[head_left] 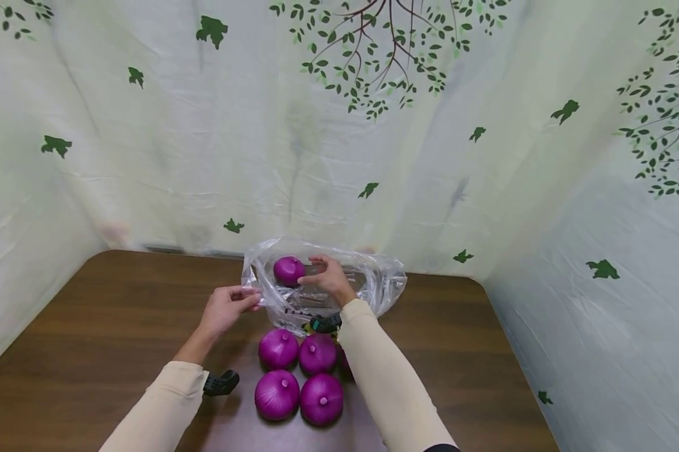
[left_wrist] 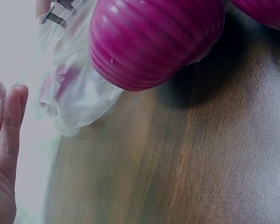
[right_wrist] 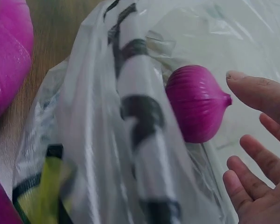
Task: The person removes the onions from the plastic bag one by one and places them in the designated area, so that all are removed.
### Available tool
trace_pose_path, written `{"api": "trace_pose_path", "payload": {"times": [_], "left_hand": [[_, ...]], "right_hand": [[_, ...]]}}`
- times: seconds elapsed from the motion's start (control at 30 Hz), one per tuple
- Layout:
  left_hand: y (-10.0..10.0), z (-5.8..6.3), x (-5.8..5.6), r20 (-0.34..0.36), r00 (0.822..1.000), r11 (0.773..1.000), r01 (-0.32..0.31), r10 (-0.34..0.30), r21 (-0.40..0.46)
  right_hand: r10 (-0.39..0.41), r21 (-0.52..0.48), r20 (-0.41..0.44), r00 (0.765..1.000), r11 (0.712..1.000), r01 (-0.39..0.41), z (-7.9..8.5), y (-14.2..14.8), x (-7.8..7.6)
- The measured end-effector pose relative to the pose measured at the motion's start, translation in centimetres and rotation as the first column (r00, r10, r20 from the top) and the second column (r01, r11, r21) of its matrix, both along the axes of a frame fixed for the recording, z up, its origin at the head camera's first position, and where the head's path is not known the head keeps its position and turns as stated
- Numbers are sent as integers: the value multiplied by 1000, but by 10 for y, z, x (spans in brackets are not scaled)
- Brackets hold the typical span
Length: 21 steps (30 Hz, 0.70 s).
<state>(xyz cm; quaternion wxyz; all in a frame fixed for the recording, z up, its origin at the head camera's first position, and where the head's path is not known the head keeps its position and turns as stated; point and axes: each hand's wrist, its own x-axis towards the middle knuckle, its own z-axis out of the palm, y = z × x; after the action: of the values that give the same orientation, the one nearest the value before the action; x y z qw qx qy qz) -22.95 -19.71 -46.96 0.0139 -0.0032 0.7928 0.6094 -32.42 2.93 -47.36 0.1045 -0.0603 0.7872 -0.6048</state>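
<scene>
A clear plastic bag lies spread at the back of the table with its mouth facing up. Inside its left part sits one purple onion. My left hand pinches the bag's left edge between thumb and fingers. Over the bag's opening, my right hand has its fingers spread just right of that onion. The right wrist view shows a small gap between the fingertips and the onion's stem end, with nothing in the hand. Dark and yellow print marks the bag's near side.
Several more purple onions stand in rows on the wooden table, just in front of the bag. The right forearm partly covers one of them. A pale curtain with green leaf prints hangs behind the table and along both sides.
</scene>
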Motion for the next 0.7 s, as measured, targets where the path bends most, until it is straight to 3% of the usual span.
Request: {"api": "trace_pose_path", "payload": {"times": [0.3, 0.7], "left_hand": [[-4, 1, -1, -1, 1000, 998, -5, 5, -66], [-3, 4, 1, 2, 1000, 998, -11, 11, -63]], "right_hand": [[-2, 32, 13, 1000, 999, 1, -6, -12, -2], [-30, 32, 14, 999, 999, 30, -18, -23, -9]]}}
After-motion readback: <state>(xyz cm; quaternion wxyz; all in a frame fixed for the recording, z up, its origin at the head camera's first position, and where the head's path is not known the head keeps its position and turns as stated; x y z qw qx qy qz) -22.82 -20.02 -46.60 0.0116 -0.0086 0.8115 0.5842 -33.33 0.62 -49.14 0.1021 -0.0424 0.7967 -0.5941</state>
